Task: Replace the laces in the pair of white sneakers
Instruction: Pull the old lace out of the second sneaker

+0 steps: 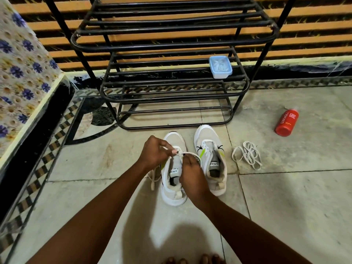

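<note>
Two white sneakers side by side on the floor: left sneaker and right sneaker. Left hand and right hand each pinch the lace over it. One loose lace lies right, one red bottle beyond.

You see a black metal rack holding a lidded blue container at its right edge; a red bottle lies on the tiled floor.
</note>
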